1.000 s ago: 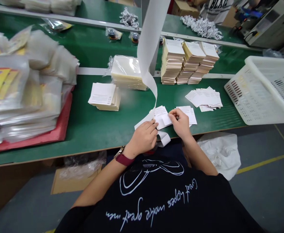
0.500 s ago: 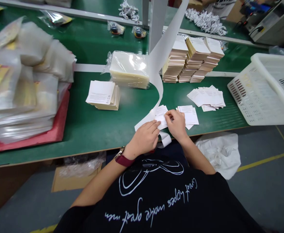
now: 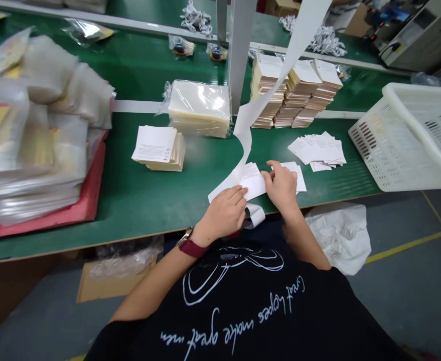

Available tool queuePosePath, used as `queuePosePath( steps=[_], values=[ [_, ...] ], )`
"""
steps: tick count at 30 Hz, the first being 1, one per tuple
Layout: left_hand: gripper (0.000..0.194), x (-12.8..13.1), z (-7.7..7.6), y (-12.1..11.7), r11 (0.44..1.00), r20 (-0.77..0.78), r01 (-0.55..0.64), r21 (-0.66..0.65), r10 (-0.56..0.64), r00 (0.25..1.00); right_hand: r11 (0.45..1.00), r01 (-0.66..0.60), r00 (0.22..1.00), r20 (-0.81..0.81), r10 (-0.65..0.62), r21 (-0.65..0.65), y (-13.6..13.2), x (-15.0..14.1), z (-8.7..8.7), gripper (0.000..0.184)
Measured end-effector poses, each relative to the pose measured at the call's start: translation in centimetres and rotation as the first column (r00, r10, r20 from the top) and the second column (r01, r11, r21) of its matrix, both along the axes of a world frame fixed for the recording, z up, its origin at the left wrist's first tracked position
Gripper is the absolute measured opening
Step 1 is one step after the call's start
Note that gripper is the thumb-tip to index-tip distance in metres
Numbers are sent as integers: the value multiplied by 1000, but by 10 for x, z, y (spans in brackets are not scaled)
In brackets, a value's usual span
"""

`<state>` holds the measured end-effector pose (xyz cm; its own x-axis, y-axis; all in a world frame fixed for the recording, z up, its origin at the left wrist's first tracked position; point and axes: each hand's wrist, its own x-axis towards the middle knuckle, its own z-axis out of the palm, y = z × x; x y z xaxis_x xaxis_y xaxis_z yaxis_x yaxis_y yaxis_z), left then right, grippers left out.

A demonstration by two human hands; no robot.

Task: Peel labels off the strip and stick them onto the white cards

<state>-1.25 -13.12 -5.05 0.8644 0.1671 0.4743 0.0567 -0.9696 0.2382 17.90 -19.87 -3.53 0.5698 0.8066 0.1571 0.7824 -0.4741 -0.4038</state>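
A long white paper strip (image 3: 246, 143) rises from the green bench and curls up out of view at the top. My left hand (image 3: 224, 213), with a wristwatch on a dark red band, presses and grips the strip's lower part. Beside it lies a small white paper sheet (image 3: 253, 181), partly covered by the fingers. My right hand (image 3: 282, 188) pinches that sheet's right edge. Under and beyond its fingers lies a further small pile of white sheets (image 3: 299, 178). The strip's end (image 3: 255, 215) hangs past the bench edge.
Tall stacks of cream cards (image 3: 299, 95), a loose sheet pile (image 3: 318, 150) and a squared stack (image 3: 158, 148) stand on the green bench. Also there are a plastic-wrapped pack (image 3: 199, 108), a white plastic basket (image 3: 404, 140), and bagged goods on a red tray (image 3: 28, 145) at left.
My right hand has moved slightly right, away from my left hand. The upper strip now leans further right, and the whole view has shifted slightly.
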Motion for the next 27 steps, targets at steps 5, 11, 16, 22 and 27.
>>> queuePosePath(
  steps=[5, 11, 16, 22, 27],
  values=[
    [24, 1, 0, -1, 1000, -45, 15, -8, -15, 999, 996, -15, 984, -180, 0, -83, -3, 3, 9, 15],
    [23, 4, 0, -2, 1000, -68, -11, 4, 11, 998, 996, -60, 925, -372, 79, 62, -3, 10, 3, 15],
    [27, 4, -3, -3, 1000, -52, -24, 9, 24, 998, 988, -115, 840, -520, 154, 107, 2, 24, 3, 17],
    [26, 2, -6, -3, 1000, -55, -28, 10, 29, 998, 984, -152, 769, -614, 177, 93, 9, 32, 6, 22],
    [50, 8, 1, -9, 998, -128, -20, 63, 28, 991, 988, -141, 776, -613, 150, 63, 12, 33, 4, 26]
  ],
)
